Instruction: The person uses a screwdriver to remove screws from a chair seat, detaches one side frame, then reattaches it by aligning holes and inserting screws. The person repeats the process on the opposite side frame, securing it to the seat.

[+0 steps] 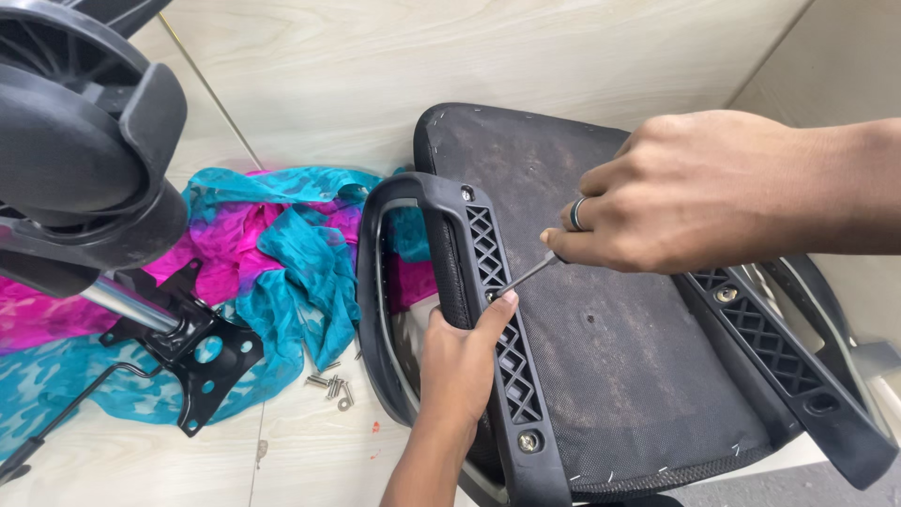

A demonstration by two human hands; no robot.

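On the pale wood-look floor (310,66) I see an upturned chair seat (601,366) lying with its dusty black underside facing me. My left hand (460,361) is wrapped tight around the near armrest (493,310), thumb pressed against its latticed mounting bar. My right hand (680,192), a ring on one finger, is closed on a screwdriver (526,275), whose thin shaft slants down to a screw hole in that bar, just beside my left thumb. The far armrest (779,352) runs along the seat's other edge. Left of the seat, a heap of pink and teal cloth (272,253) is spread on the floor, with the chair's metal base plate (202,352) resting on it and a caster wheel (84,150) looming close. Loose screws (330,383) lie bare on the floor by the cloth; nothing holds them.
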